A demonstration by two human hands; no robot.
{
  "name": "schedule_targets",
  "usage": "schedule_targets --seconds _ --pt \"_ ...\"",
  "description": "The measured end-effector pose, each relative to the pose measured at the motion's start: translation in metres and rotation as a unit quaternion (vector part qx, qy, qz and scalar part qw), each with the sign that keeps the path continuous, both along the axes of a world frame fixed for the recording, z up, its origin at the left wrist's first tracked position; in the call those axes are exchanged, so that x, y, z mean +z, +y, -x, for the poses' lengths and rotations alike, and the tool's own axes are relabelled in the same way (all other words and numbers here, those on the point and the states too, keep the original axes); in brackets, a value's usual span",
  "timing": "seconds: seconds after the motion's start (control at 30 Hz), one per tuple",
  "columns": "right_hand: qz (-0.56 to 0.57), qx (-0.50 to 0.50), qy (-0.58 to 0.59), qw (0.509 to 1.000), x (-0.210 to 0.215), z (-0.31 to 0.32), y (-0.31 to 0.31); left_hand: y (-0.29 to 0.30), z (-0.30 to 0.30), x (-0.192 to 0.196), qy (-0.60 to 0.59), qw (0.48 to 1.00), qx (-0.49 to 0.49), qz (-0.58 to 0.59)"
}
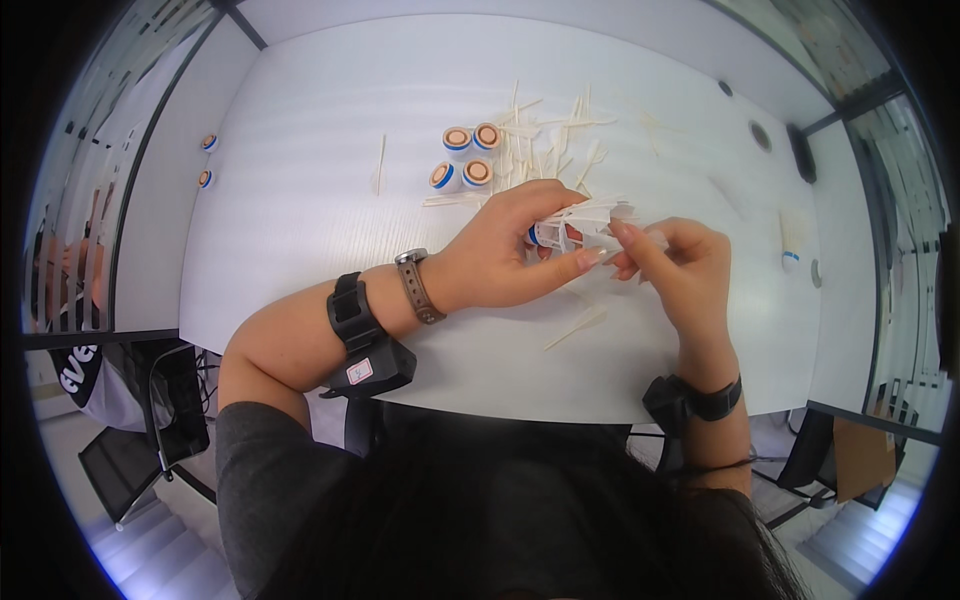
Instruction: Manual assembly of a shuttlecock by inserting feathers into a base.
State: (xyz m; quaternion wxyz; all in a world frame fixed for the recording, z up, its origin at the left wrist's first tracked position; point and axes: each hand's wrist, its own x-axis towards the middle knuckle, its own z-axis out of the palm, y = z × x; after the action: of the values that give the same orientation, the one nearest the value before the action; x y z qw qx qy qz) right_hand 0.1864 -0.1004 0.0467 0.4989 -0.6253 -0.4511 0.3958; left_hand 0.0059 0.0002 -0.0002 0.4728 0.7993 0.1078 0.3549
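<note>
My left hand [510, 250] is wrapped round a small white cylindrical container with a blue band [535, 236], tilted on its side. A bundle of thin pale sticks with wider, flat white ends [590, 215] fans out of it toward my right hand. My right hand [685, 260] is closed in a pinch at these ends, thumb against forefinger, on a white flat-ended stick; its far part is hidden by the fingers. Beyond my left hand, several similar containers [477, 172] stand together, brown rings showing on top. Beside them lies a loose heap of the pale sticks [545, 145].
A lone stick [381, 165] lies left of the containers, another [575, 328] near the table's front edge. The white table [300, 230] has low side walls. At the far right lies a blue-banded container [790, 257]. Chairs [125, 470] stand past the table's left side.
</note>
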Motion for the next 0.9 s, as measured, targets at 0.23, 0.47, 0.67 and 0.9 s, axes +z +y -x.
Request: schedule_targets --seconds 0.23,0.47,0.67,0.9 --pt "-0.031 0.018 -0.039 0.999 -0.003 0.002 -0.002 0.001 0.005 0.001 0.011 0.997 -0.036 0.071" --pt "-0.030 0.031 -0.012 0.999 -0.004 0.003 -0.003 0.001 0.006 -0.004 0.015 0.987 -0.039 0.158" --pt "-0.022 0.044 -0.025 0.998 -0.004 0.003 -0.002 -0.002 0.006 0.005 0.029 0.987 -0.048 0.151" --pt "-0.012 0.051 -0.012 0.999 -0.006 0.004 -0.002 0.002 0.010 0.007 0.041 0.988 -0.057 0.141"
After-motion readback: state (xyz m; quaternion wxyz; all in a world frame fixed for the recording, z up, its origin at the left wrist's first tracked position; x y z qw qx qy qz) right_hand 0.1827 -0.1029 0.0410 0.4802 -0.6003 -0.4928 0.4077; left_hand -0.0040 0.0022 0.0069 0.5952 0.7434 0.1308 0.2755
